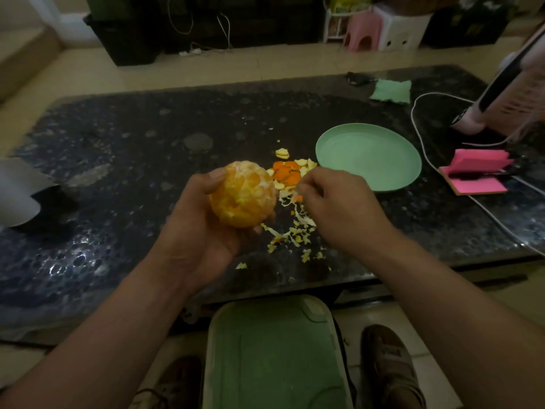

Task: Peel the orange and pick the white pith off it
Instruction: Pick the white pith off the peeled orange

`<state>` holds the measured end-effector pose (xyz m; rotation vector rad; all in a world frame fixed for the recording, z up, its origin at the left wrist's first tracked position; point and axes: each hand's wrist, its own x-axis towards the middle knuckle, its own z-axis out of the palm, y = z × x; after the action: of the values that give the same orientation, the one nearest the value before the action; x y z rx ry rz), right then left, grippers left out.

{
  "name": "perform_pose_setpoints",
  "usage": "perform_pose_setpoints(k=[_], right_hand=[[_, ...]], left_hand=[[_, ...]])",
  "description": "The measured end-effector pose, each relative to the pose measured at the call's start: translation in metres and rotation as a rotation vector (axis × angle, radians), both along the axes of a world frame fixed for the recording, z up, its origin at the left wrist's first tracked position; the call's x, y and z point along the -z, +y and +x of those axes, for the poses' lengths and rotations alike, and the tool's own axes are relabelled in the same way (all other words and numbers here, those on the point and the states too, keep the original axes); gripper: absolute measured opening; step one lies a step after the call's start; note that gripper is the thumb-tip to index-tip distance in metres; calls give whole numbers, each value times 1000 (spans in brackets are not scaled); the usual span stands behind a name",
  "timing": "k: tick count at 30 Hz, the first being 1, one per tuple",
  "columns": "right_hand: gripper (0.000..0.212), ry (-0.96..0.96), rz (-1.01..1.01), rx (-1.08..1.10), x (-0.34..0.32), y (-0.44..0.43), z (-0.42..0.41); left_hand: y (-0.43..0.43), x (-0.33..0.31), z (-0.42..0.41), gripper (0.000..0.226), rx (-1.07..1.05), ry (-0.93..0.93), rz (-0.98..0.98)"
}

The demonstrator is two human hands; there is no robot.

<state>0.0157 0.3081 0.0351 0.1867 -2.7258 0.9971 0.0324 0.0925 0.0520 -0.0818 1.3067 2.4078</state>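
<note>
The room is dim, with soft light glinting off the dark, speckled stone worktop (132,137) that runs wide across the view. Beyond it lies a pale cream tiled floor (250,66). At the far side stands dark, low furniture (250,22), probably a cabinet. White cables (225,28) hang down its front towards a white power strip (190,52) on the floor. To its right a pink plastic stool (361,32) and a white stool (402,33) sit side by side, just beside a white wire rack (331,25). At far left a pale step (23,60) rises.
</note>
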Motion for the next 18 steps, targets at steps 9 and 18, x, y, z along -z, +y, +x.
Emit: perform_pose_setpoints(k=[9,18], right_hand=[[8,-52,299,90,4,2,-2],[11,-23,-268,-94,-28,-13,25]], left_hand=[[13,7,-2,58,-114,-97,14],[21,11,-6,49,-101,-20,-98]])
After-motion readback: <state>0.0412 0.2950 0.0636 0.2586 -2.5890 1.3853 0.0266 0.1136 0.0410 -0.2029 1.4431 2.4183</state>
